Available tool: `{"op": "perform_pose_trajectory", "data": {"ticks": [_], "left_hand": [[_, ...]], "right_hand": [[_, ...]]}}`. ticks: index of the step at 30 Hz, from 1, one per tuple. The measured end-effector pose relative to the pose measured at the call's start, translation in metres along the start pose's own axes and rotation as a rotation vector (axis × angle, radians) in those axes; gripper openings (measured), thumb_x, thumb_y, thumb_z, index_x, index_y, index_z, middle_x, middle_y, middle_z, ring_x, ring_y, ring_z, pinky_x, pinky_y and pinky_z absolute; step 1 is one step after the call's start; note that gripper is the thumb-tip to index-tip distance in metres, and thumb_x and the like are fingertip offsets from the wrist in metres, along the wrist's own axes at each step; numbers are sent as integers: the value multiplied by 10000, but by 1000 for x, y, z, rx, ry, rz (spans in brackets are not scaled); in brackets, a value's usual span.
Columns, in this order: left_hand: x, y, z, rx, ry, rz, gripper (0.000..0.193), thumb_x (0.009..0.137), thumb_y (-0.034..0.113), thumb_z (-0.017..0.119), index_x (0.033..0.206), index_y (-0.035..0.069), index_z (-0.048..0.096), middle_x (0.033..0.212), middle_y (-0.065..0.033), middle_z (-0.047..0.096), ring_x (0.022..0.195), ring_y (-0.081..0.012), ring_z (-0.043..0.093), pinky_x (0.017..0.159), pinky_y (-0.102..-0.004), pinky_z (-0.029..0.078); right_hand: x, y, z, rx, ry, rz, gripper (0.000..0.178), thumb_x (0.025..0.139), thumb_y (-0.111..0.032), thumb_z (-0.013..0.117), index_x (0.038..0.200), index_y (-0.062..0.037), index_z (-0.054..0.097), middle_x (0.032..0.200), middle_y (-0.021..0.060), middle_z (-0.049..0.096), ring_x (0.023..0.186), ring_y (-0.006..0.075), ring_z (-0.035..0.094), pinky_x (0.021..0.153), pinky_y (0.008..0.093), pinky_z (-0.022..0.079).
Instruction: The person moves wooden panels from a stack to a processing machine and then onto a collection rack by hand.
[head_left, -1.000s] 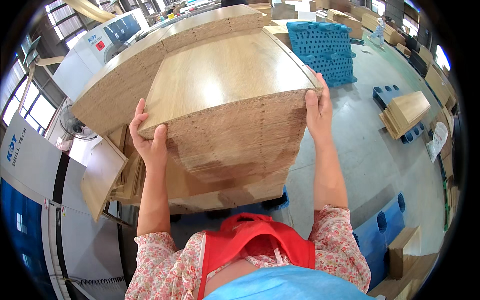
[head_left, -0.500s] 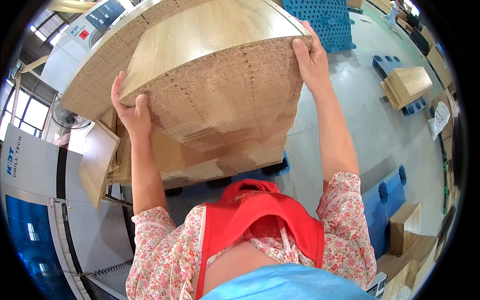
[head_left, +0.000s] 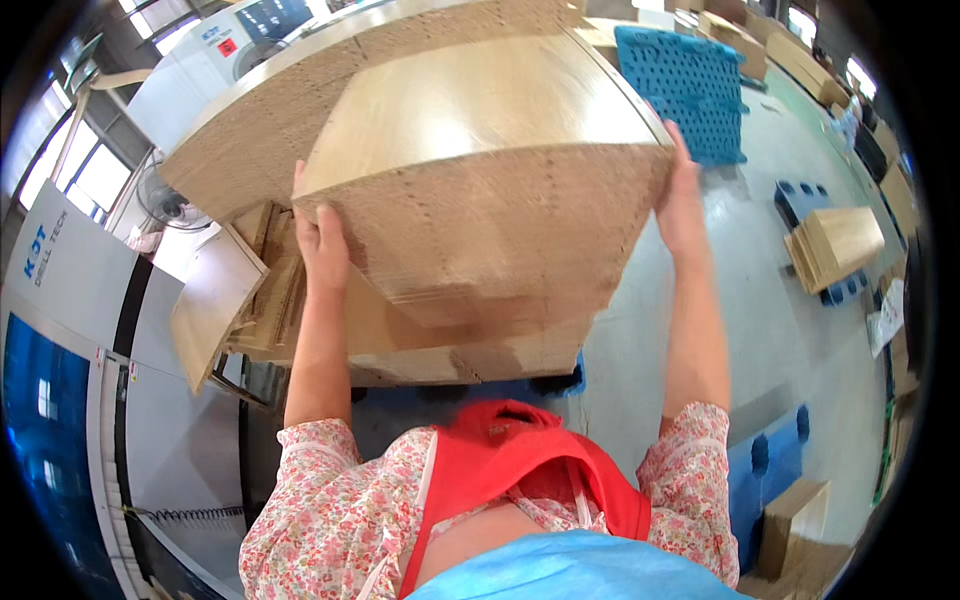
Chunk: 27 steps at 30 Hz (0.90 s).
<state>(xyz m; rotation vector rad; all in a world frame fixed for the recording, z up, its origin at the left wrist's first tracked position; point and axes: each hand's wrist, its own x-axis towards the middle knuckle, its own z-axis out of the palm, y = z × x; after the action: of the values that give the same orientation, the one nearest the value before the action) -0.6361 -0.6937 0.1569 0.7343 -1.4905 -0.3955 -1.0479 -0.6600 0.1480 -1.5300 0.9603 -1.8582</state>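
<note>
A tall stack of wood-grain boards stands in front of me, its rough brown particleboard edges facing me. At the near left corner my left hand is closed on the top boards, thumb against the front edge and fingers along the side. My right hand, slightly blurred, presses along the right side near the other corner. Its thumb is hard to make out. How many boards lie between my hands cannot be told. Behind and left, another stack of boards stands close by.
Under the stack shows a blue pallet. Leaning boards and a grey-white machine are on my left, near a fan. To the right are a teal pallet, a small board stack and another blue pallet.
The view has shifted, so the surroundings sit lower and further right. My right thumb has left the front edge; that hand now lies along the side. My left hand keeps to its corner.
</note>
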Motion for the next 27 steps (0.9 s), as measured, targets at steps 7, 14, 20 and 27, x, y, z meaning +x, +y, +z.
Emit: {"op": "perform_pose_trajectory", "data": {"ticks": [7,14,20,27], "left_hand": [[-24,-15,11,-26,-3,-87,509,879,246,589,1261,-40,412,1185,-102,507,1064,-178,479,923,-326,395],[-36,-9,15,219,125,-80,440,941,303,497,1204,-48,453,1110,-107,551,991,-160,506,875,-293,393],[-36,-5,24,528,438,-18,461,967,216,357,1345,-46,347,1332,-184,410,1218,-268,406,1023,-358,311],[-36,54,76,911,571,253,518,1008,337,263,1379,-18,334,1445,-205,310,1345,-328,291,1101,-435,228]], "right_hand": [[22,52,-5,394,192,574,707,957,-589,199,1405,-66,360,1449,109,351,1337,223,312,1106,359,249],[39,7,-2,615,125,389,694,961,-581,209,1397,-66,373,1443,100,358,1306,224,351,1087,340,282],[47,4,37,601,49,501,710,933,-621,260,1383,-90,399,1410,106,408,1291,229,381,1057,355,336],[119,77,-54,84,-367,-158,728,966,-561,109,1481,-48,105,1552,67,94,1430,220,52,1145,367,37]]}}
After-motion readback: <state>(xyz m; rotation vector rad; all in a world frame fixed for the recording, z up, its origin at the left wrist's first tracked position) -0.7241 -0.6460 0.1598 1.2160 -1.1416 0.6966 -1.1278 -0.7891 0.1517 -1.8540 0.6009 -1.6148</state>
